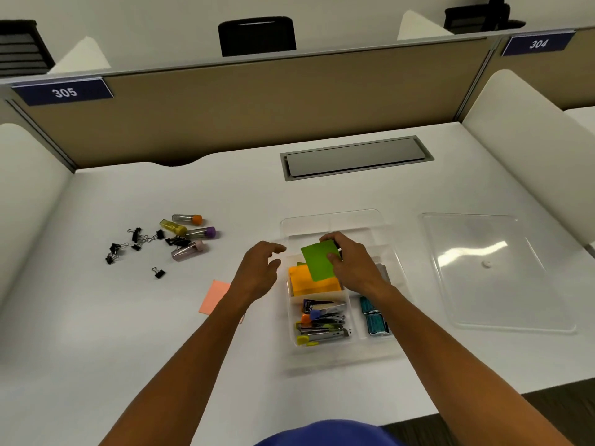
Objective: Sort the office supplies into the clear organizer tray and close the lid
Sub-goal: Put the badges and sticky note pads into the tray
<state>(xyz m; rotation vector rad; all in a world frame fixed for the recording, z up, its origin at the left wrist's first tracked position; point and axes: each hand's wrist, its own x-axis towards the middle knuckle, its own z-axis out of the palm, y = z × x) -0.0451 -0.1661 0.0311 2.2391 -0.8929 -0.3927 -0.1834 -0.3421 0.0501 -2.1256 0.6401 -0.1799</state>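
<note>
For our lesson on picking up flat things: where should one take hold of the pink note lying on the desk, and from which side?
The pink note lies flat on the white desk, so a pinch from straight above would likely fail. Its right part is hidden under the left forearm; the left edge is free. Best to come from the left, slide a fingertip under that free edge or corner, then pinch it with the thumb on top.

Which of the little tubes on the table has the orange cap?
The tube farthest back, lying at the top of the pile. Its cap is orange; the others show a purple cap, a pink one, or a yellow body.
</note>
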